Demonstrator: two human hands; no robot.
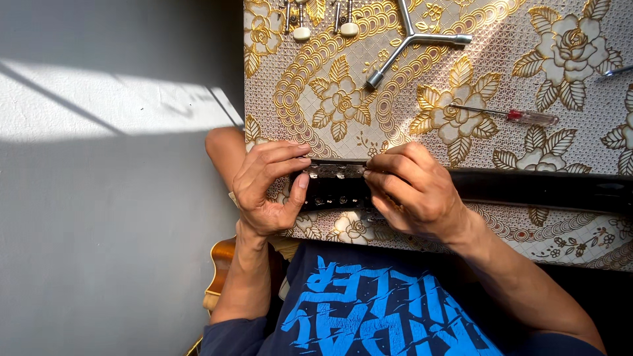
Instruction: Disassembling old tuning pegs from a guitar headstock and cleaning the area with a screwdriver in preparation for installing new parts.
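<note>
Hands work on a black guitar headstock (pixel 330 191): left hand (pixel 267 188) grips its end, right hand (pixel 412 191) pinches the metal tuner plate (pixel 336 171). 2 tuner pegs (pixel 324 28) wait on the flowered table (pixel 567 138) near a screwdriver (pixel 508 116).

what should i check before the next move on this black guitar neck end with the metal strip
1. Left hand steadies the end of the black guitar neck: ok, thumb and fingers wrap it.
2. Right hand on the metal strip: ok, fingertips pinch its right end.
3. Strip seated flat along the neck's edge: cannot tell, fingers hide both ends.
4. Neck supported on the patterned table: ok, it lies across the near edge.
5. Screwdriver within view: ok, lying beyond the neck, clear handle to the right.
6. Three-armed wrench and two loose tuning pegs out of the way: ok, at the far edge.
</note>
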